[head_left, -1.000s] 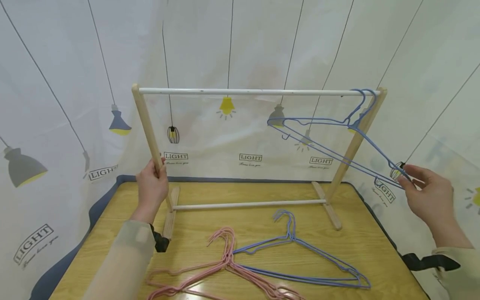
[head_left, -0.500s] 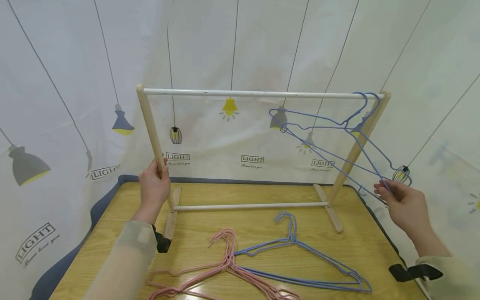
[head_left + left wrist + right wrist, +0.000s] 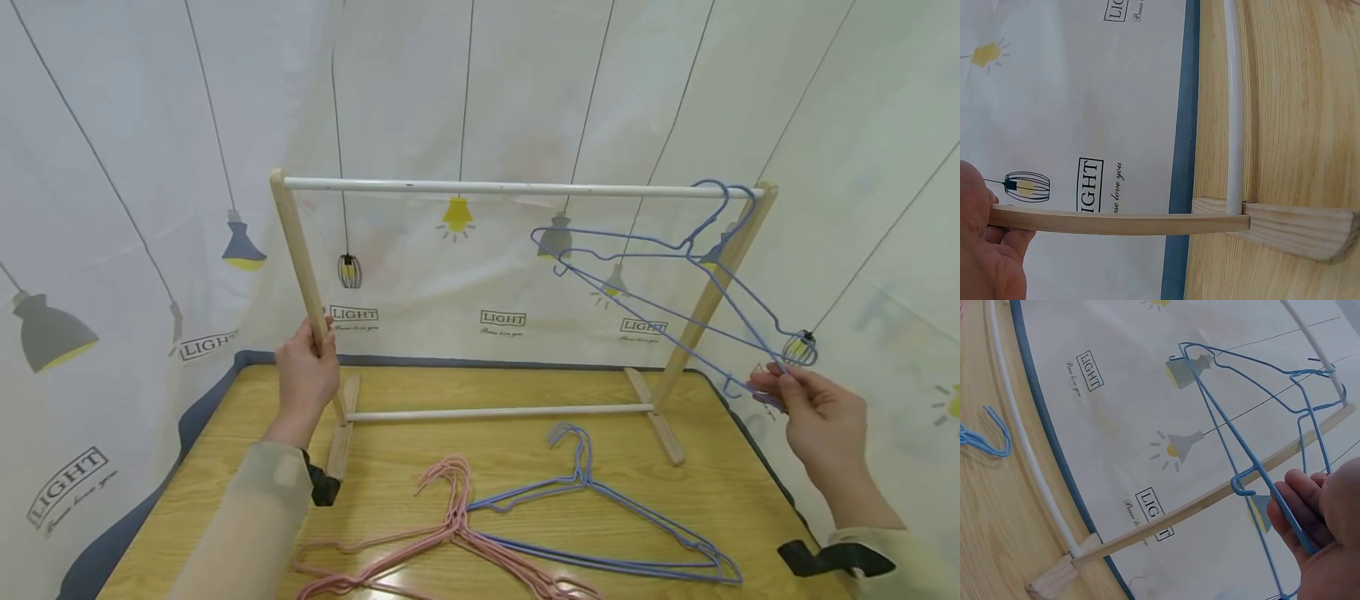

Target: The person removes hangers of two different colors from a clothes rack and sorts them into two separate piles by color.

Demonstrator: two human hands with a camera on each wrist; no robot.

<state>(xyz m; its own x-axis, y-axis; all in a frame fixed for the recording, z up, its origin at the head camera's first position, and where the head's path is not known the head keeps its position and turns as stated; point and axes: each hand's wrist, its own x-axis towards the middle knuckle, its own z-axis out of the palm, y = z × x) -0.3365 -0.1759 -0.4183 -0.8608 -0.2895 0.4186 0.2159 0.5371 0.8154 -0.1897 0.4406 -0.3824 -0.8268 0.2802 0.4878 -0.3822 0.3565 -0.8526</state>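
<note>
In the head view two blue wire hangers hang by their hooks at the right end of the rack's white top rail. My right hand pinches the right corner of the nearer blue hanger, turning that end toward me. The farther blue hanger hangs just behind it, its right end apart from my fingers. With my left hand I grip the rack's left wooden post at about mid-height, fingers curled around it.
Several pink hangers lie bunched at the front of the wooden table, overlapping a few blue hangers to their right. The rack's feet and lower white bar stand behind them. A lamp-patterned cloth encloses the table.
My right hand has moved left and slightly down, swinging the nearer blue hanger's end toward me and apart from the farther one. My left hand still holds the post.
</note>
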